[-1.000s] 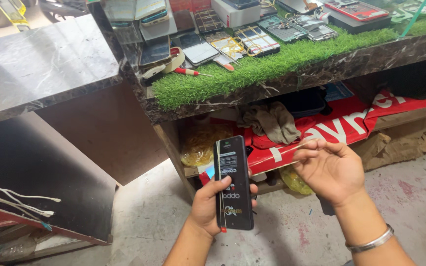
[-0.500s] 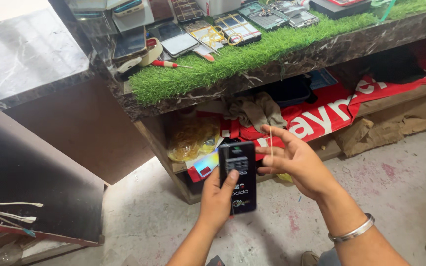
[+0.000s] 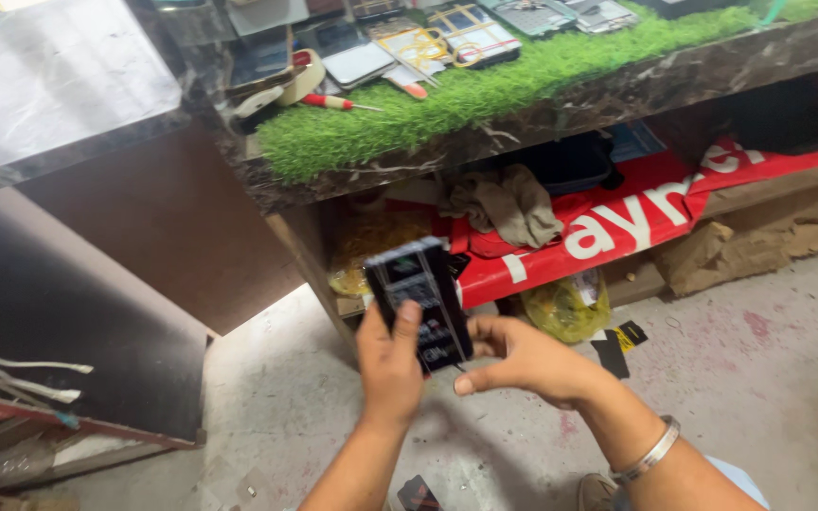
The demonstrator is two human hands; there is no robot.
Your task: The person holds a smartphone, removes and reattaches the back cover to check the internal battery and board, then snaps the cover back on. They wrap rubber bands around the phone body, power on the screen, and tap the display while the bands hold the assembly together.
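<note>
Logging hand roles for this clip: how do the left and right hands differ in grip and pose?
The left hand wraps the black phone from behind, thumb across its front; the right hand only pinches at the phone's lower edge. The right wrist wears a metal bangle; the left wrist is bare. Both hands touch the same phone, below the counter.

Black phone (image 3: 420, 301); green grass mat (image 3: 485, 99) on dark veined marble worktop (image 3: 617, 90); red banner (image 3: 636, 222) with white lettering; yellow bag (image 3: 565, 308); grey-brown cloth (image 3: 508, 203); speckled grey floor (image 3: 759, 378).
</note>
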